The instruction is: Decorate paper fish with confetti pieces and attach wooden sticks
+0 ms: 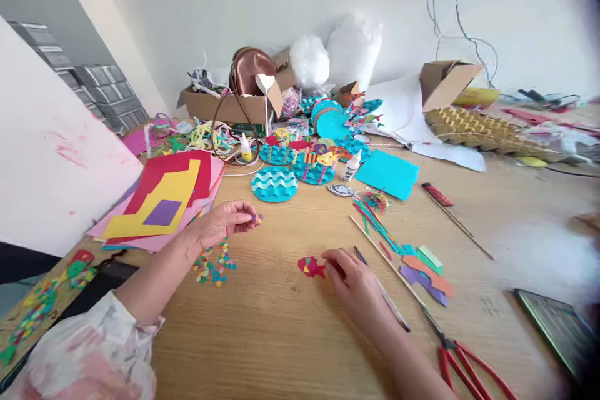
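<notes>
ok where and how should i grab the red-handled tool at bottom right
I'd take the red-handled tool by its red handles, coming from the near side with the right hand. The handles splay toward you, while the narrow dark end points away, close to the end of the thin stick, so that end looks more awkward to grip.

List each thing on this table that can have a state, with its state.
Left hand: pinching small paper dots
Right hand: fingers at the fish's tail
Red fish: lying flat
Pliers: handles spread
Yellow-labelled glue bottle: upright
White glue bottle: upright
Large cardboard box: open, filled
Blue sheet: lying flat
</notes>
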`<state>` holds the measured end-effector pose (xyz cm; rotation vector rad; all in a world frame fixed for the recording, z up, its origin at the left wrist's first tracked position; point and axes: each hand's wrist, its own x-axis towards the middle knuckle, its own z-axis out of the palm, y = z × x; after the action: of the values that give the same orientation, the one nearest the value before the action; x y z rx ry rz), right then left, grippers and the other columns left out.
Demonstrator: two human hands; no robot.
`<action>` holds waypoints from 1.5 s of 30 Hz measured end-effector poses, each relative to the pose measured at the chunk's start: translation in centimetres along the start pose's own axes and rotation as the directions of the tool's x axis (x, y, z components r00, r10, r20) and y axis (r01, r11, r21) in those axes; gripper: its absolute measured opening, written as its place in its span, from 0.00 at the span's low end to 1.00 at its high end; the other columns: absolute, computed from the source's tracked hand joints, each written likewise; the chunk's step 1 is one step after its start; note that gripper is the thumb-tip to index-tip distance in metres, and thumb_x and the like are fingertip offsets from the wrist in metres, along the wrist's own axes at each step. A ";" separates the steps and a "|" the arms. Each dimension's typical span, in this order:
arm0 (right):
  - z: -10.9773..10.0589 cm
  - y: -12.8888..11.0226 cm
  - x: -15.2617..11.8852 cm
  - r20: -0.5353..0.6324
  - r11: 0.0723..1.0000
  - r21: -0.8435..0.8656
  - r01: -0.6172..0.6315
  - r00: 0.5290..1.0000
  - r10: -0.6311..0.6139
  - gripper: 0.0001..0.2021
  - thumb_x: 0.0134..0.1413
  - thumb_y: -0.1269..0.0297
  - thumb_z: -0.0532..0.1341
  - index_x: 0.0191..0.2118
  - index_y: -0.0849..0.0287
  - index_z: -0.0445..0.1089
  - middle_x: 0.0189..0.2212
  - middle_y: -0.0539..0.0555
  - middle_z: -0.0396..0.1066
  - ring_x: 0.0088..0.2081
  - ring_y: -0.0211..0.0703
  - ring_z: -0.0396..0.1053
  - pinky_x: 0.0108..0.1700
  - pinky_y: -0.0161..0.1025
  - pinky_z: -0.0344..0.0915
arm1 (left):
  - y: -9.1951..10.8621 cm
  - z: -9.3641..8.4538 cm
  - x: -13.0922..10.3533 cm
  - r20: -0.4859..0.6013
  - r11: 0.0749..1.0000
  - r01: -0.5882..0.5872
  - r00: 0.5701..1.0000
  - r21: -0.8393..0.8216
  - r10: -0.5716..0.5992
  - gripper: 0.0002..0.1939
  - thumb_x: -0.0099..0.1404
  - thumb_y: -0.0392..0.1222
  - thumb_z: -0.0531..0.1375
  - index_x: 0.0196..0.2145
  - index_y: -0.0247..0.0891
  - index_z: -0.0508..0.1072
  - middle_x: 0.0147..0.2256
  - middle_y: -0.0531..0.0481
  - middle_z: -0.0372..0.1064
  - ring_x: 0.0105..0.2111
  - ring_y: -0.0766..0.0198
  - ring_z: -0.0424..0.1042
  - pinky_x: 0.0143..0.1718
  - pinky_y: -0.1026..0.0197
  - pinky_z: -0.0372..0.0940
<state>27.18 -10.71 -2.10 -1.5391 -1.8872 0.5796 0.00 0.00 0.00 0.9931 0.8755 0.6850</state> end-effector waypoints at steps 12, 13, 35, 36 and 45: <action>0.8 -6.4 4.7 0.192 0.974 0.202 -0.101 0.979 0.062 0.05 0.48 0.67 0.55 0.26 0.59 0.67 0.21 0.47 0.67 0.23 0.32 0.61 0.25 0.30 0.54 | 0.4 3.7 -1.1 -0.047 0.928 -0.083 0.993 0.364 0.107 0.10 0.51 0.42 0.62 0.29 0.34 0.68 0.26 0.53 0.66 0.28 0.69 0.64 0.31 0.65 0.59; 1.2 -6.7 5.1 0.188 0.973 0.207 -0.103 0.980 0.064 0.05 0.48 0.66 0.55 0.26 0.59 0.67 0.21 0.48 0.67 0.23 0.32 0.61 0.25 0.30 0.54 | 0.4 4.0 -1.1 -0.044 0.907 -0.099 0.991 0.410 0.128 0.10 0.50 0.42 0.62 0.29 0.34 0.68 0.25 0.54 0.65 0.27 0.69 0.64 0.31 0.65 0.58; 6.1 -6.0 6.2 0.194 0.996 0.085 -0.015 0.981 -0.002 0.08 0.47 0.70 0.56 0.21 0.59 0.66 0.20 0.49 0.67 0.23 0.34 0.60 0.26 0.32 0.52 | -0.9 2.9 -3.8 -0.143 0.987 -0.115 0.981 0.112 0.131 0.09 0.51 0.40 0.62 0.31 0.35 0.69 0.29 0.53 0.67 0.30 0.69 0.66 0.34 0.65 0.60; 6.1 -6.0 6.2 0.175 0.995 0.093 -0.020 0.985 0.004 0.06 0.46 0.70 0.57 0.22 0.59 0.65 0.20 0.48 0.67 0.23 0.34 0.60 0.26 0.31 0.52 | -0.8 2.9 -3.8 -0.144 0.989 -0.113 0.982 0.092 0.126 0.10 0.51 0.40 0.63 0.31 0.35 0.68 0.29 0.52 0.68 0.30 0.69 0.66 0.34 0.65 0.60; 4.2 -6.9 5.9 0.205 0.876 0.464 -0.132 0.978 0.039 0.08 0.48 0.66 0.56 0.34 0.60 0.69 0.21 0.47 0.65 0.21 0.31 0.60 0.23 0.30 0.56 | -0.6 4.5 -4.0 -0.062 0.993 -0.068 0.995 0.099 0.075 0.19 0.52 0.42 0.63 0.40 0.38 0.62 0.30 0.51 0.69 0.30 0.68 0.67 0.34 0.64 0.59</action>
<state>18.71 -6.30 0.76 -1.2760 -1.6439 1.1729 2.03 -5.38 1.91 1.0982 0.9413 0.7447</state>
